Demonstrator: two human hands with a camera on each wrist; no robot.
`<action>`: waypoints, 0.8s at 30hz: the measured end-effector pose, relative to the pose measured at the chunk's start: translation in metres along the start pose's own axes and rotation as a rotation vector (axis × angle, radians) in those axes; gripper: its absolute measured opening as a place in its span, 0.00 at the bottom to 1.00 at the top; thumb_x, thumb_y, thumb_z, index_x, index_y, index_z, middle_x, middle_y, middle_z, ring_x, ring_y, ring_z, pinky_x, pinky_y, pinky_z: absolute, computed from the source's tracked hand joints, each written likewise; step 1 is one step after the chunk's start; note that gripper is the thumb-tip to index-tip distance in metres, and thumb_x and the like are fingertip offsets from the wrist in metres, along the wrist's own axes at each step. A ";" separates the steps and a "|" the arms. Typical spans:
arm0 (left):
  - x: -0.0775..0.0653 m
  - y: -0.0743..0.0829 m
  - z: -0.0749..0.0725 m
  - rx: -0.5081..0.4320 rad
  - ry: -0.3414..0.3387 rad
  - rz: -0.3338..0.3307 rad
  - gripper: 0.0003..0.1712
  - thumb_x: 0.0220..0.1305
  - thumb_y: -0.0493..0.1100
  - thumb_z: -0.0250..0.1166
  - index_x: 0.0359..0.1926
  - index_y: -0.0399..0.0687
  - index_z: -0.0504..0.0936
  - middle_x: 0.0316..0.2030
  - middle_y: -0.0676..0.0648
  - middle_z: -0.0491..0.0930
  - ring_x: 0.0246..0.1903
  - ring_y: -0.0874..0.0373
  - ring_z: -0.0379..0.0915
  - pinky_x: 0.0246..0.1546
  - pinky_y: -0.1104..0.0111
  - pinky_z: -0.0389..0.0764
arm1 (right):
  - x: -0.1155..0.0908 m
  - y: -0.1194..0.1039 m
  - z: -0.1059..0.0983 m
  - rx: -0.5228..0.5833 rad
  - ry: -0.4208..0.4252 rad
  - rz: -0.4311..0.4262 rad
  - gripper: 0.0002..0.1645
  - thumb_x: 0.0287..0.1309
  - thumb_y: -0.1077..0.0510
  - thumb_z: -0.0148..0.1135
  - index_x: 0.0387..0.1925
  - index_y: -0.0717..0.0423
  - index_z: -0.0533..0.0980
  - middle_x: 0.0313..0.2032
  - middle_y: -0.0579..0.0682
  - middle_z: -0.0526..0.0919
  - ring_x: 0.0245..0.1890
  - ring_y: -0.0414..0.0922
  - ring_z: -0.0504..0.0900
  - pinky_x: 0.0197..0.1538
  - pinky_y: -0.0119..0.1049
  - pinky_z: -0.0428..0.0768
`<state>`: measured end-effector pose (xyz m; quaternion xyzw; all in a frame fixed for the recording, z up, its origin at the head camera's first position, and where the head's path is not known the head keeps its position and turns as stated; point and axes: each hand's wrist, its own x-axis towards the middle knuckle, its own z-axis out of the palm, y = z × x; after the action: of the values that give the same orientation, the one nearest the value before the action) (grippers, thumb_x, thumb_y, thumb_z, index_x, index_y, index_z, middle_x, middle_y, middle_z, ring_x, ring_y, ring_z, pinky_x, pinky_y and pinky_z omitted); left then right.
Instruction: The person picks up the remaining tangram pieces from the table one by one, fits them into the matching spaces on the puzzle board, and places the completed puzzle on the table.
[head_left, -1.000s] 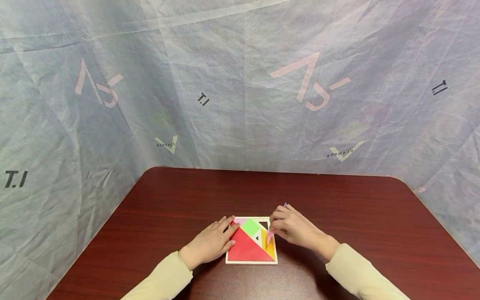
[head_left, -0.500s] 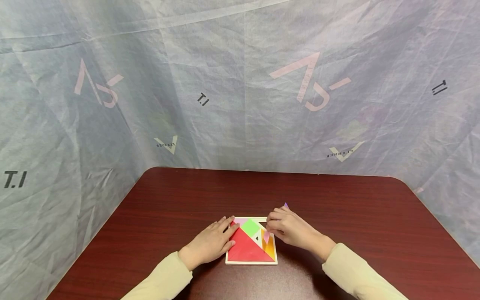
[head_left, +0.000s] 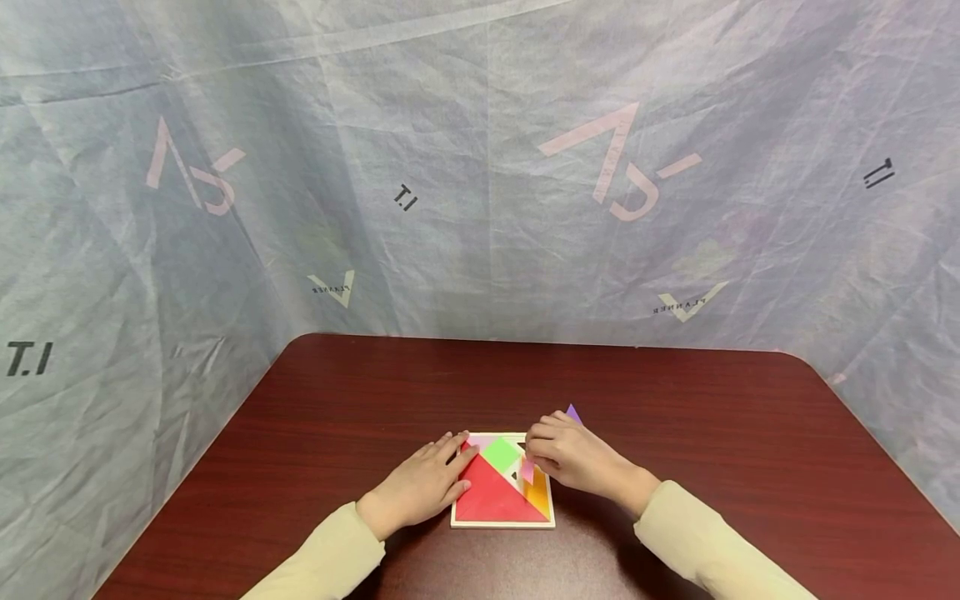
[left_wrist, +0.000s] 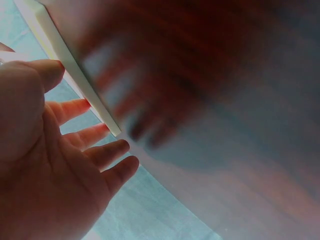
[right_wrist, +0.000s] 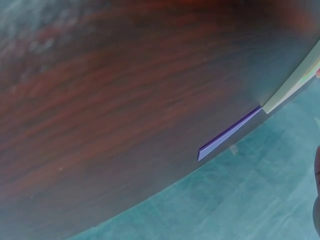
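Observation:
A square tangram tray (head_left: 502, 525) with a pale frame lies near the front of the table. My left hand (head_left: 420, 483) rests at its left side, fingers spread over the red area (head_left: 495, 493) and upper left corner. In the left wrist view, the fingers of that hand (left_wrist: 60, 150) reach the tray's edge (left_wrist: 80, 80). My right hand (head_left: 581, 454) pinches a pink tangram piece (head_left: 528, 472), tilted over the tray's right part. A green square (head_left: 501, 454), an orange piece (head_left: 540, 502) and a lilac piece (head_left: 482, 442) lie in the tray.
A purple tangram piece (head_left: 573, 413) lies on the table just behind my right hand, partly hidden. The right wrist view shows this purple piece (right_wrist: 229, 134) flat by the tray's corner (right_wrist: 292, 85). Grey printed cloth (head_left: 480, 183) hangs around the dark red table (head_left: 637, 383).
My right hand has moved slightly left with the pink piece, now over the inner side of the orange one. More of the purple piece shows. The left hand has stayed still.

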<state>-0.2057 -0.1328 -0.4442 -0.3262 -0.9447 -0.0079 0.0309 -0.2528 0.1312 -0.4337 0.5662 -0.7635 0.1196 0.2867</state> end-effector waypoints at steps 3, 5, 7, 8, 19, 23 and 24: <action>0.000 0.000 0.000 0.002 0.004 0.000 0.28 0.66 0.52 0.50 0.64 0.47 0.66 0.65 0.40 0.61 0.63 0.44 0.61 0.59 0.56 0.68 | 0.000 0.001 0.003 -0.015 0.008 -0.008 0.13 0.34 0.66 0.69 0.25 0.51 0.76 0.27 0.41 0.77 0.31 0.39 0.73 0.38 0.31 0.69; 0.000 0.000 -0.001 0.005 0.003 -0.002 0.28 0.66 0.52 0.50 0.64 0.47 0.66 0.65 0.40 0.61 0.63 0.44 0.61 0.59 0.56 0.68 | 0.001 0.001 0.004 -0.027 0.004 -0.014 0.12 0.34 0.66 0.69 0.25 0.52 0.77 0.27 0.41 0.78 0.31 0.39 0.74 0.38 0.31 0.69; 0.000 0.000 -0.001 0.002 -0.001 -0.004 0.28 0.66 0.53 0.51 0.64 0.47 0.65 0.65 0.40 0.61 0.63 0.44 0.61 0.59 0.55 0.68 | 0.001 0.000 0.006 -0.038 -0.002 -0.019 0.11 0.34 0.66 0.69 0.24 0.51 0.77 0.27 0.41 0.78 0.31 0.39 0.74 0.39 0.32 0.69; 0.000 0.000 -0.001 0.001 -0.003 -0.005 0.28 0.66 0.53 0.51 0.64 0.47 0.65 0.65 0.40 0.61 0.63 0.44 0.61 0.59 0.55 0.68 | 0.002 0.000 0.007 -0.043 -0.004 -0.021 0.11 0.34 0.66 0.68 0.24 0.51 0.77 0.27 0.42 0.78 0.31 0.39 0.74 0.39 0.32 0.69; 0.000 -0.001 0.001 -0.002 0.005 0.001 0.28 0.66 0.53 0.50 0.64 0.47 0.65 0.65 0.40 0.62 0.62 0.44 0.61 0.59 0.55 0.68 | 0.007 -0.005 0.012 -0.077 -0.051 -0.025 0.10 0.38 0.64 0.69 0.21 0.49 0.76 0.28 0.40 0.78 0.32 0.39 0.75 0.39 0.32 0.70; 0.000 -0.001 0.002 -0.002 0.005 0.000 0.28 0.66 0.53 0.50 0.64 0.48 0.65 0.65 0.40 0.61 0.63 0.44 0.61 0.59 0.55 0.68 | 0.007 -0.005 0.013 -0.088 -0.083 -0.021 0.10 0.40 0.64 0.68 0.21 0.48 0.75 0.28 0.40 0.78 0.33 0.38 0.75 0.40 0.32 0.70; 0.000 -0.001 0.002 -0.004 0.005 -0.001 0.28 0.66 0.53 0.50 0.64 0.48 0.65 0.65 0.41 0.61 0.63 0.44 0.61 0.59 0.55 0.68 | 0.008 -0.006 0.013 -0.089 -0.091 -0.021 0.10 0.40 0.64 0.68 0.21 0.48 0.75 0.28 0.40 0.78 0.33 0.38 0.75 0.40 0.32 0.70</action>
<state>-0.2071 -0.1336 -0.4463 -0.3257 -0.9448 -0.0107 0.0328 -0.2531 0.1163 -0.4410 0.5657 -0.7742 0.0568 0.2780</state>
